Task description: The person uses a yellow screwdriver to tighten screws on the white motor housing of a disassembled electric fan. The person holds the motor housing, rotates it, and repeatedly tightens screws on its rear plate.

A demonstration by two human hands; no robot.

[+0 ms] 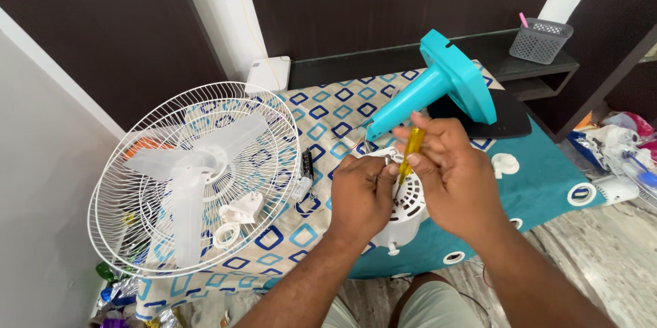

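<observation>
Two hands work: left hand [361, 194] pinches a tiny slippery screw [387, 161], right hand [452, 171] grips the stiff screwdriver [409, 152] beside it.

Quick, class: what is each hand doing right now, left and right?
Left hand: closed, pinching a small metal screw over the white vented plastic motor housing.
Right hand: closed around a yellow-handled screwdriver.

We see even, soft daylight, brightest right of the fan grille [195, 177]; shadows stay faint, focus is sharp, and edges bow slightly from the wide lens.
</observation>
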